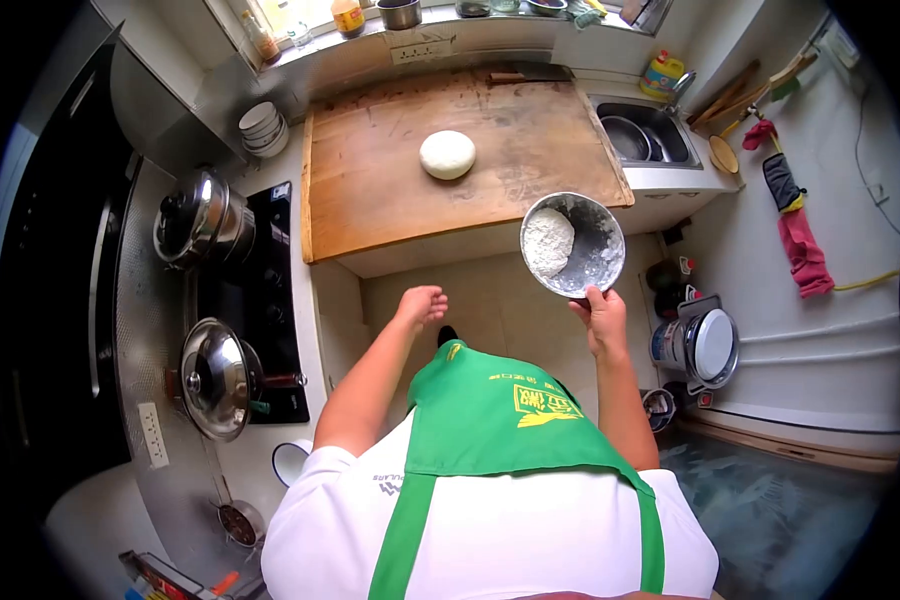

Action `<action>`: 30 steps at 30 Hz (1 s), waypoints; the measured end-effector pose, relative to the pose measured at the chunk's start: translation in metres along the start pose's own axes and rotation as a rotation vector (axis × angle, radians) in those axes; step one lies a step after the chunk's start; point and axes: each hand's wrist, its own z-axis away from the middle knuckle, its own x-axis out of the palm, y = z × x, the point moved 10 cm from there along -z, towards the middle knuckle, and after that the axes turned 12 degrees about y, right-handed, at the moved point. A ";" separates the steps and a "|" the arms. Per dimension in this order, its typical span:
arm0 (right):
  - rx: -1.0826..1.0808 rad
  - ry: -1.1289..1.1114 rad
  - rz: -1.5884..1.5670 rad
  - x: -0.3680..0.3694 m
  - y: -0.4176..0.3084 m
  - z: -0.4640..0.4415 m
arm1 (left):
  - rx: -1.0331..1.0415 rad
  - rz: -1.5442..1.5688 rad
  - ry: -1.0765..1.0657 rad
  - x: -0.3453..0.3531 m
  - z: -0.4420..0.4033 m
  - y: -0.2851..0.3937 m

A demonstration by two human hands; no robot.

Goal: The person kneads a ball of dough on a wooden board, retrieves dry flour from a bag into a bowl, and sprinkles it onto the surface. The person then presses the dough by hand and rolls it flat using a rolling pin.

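My right hand [602,318] grips the near rim of a metal bowl [598,243]. White flour [548,242] is heaped on the left side inside it, and more dusts the inner wall. The bowl is held off the front right edge of a big wooden board [370,195], tilted so its inside shows. On the board lies a smooth, round ball of white dough [447,155], apart from both hands. My left hand [424,304] hangs in the air before the board's front edge, fingers curled in, with nothing visible in it.
A cleaver [530,74] lies at the board's back edge. To the right is a sink [678,145] with a pan inside. On the left, a lidded pot [205,220] and a lidded wok [215,378] stand by the black stove [278,300]. Stacked bowls [263,128] sit back left.
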 end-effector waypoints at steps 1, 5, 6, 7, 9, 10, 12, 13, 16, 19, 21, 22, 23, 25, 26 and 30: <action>0.007 0.022 0.004 0.011 0.000 -0.011 | 0.048 -0.010 -0.047 0.013 -0.012 0.037; 0.023 0.042 -0.005 0.069 0.001 -0.056 | 0.139 -0.008 -0.086 0.038 -0.085 0.134; 0.037 0.053 -0.008 0.062 -0.010 -0.087 | 0.170 -0.034 -0.045 0.069 -0.093 0.157; 0.040 0.055 0.004 0.074 -0.010 -0.099 | 0.202 -0.060 -0.014 0.072 -0.109 0.177; 0.043 0.036 0.004 0.100 -0.012 -0.123 | 0.234 -0.157 0.021 0.074 -0.144 0.207; 0.046 0.037 0.004 0.113 -0.013 -0.139 | 0.277 -0.242 0.063 0.073 -0.165 0.224; 0.087 -0.063 0.006 0.133 -0.013 -0.182 | 0.374 -0.356 0.219 0.054 -0.211 0.241; 0.114 -0.058 0.051 0.140 -0.009 -0.206 | 0.474 -0.491 0.305 0.051 -0.223 0.255; 0.134 -0.125 0.110 0.172 -0.004 -0.260 | 0.614 -0.612 0.538 0.040 -0.238 0.289; 0.181 -0.196 0.189 0.197 0.002 -0.309 | 0.337 -0.546 0.566 0.020 -0.283 0.270; 0.209 -0.228 0.228 0.209 0.006 -0.341 | 0.190 -0.352 0.572 0.028 -0.286 0.265; 0.199 -0.263 0.293 0.216 0.007 -0.355 | 0.055 -0.156 0.553 0.032 -0.288 0.248; 0.184 -0.300 0.356 0.222 0.009 -0.363 | 0.039 -0.161 0.558 0.033 -0.286 0.247; 0.184 -0.308 0.358 0.231 0.007 -0.373 | 0.196 -0.374 0.715 0.029 -0.282 0.266; 0.173 -0.315 0.350 0.237 0.005 -0.377 | 0.188 -0.377 0.719 0.031 -0.283 0.266; 0.210 -0.296 0.421 0.240 0.020 -0.393 | 0.167 -0.328 0.786 0.035 -0.270 0.282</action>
